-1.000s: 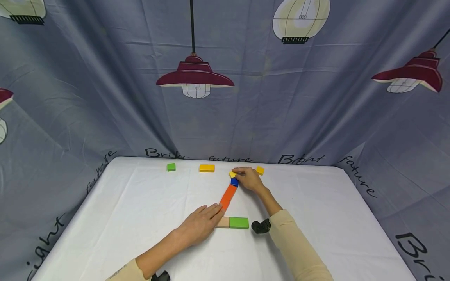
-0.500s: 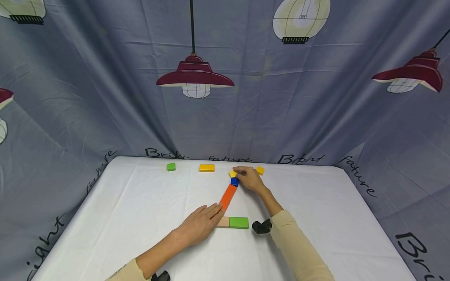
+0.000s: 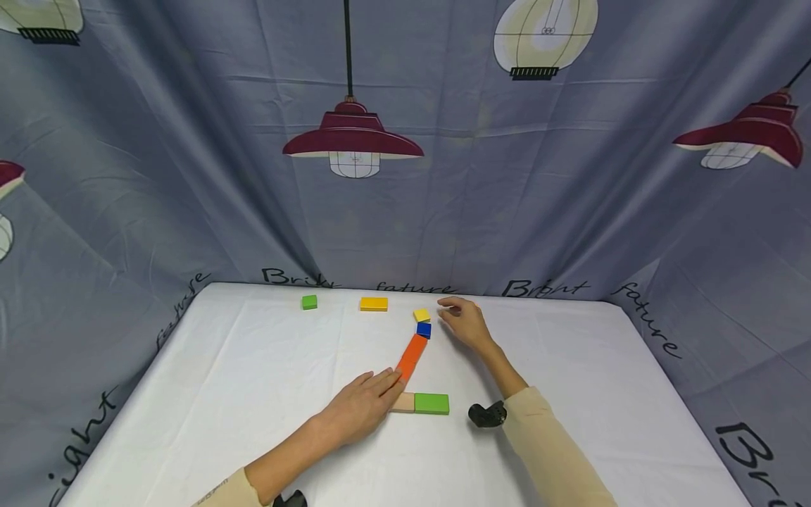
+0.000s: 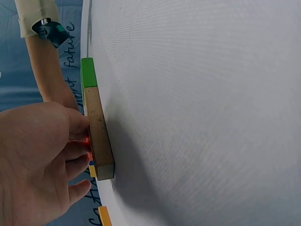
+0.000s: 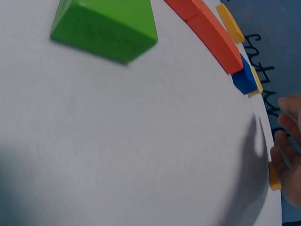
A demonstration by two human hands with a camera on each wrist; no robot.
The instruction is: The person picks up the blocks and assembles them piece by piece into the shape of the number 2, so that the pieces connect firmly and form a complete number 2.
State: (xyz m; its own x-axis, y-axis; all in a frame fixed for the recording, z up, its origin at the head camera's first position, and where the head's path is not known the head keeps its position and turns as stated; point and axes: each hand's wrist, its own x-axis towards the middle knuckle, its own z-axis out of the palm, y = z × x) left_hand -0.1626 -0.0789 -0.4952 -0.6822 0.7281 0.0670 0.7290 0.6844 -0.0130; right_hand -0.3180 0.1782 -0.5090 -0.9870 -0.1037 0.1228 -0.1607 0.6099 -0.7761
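My left hand rests its straight fingers on the near end of the orange blocks, close to the natural wood block. A green block adjoins the wood block's right end. At the far end of the orange row sit a small blue block and a small yellow block. Just right of the yellow block, my right hand hovers with loosely bent fingers and nothing in them. Behind it in the head view is hidden another yellow block, visible in the right wrist view.
Near the back edge of the white-covered table lie a small green block and a longer yellow block. A grey curtain printed with lamps hangs behind. A black device is strapped at the right wrist.
My right hand has let go of the small yellow block and moved right, now covering the other yellow block. The left hand has stayed in place.
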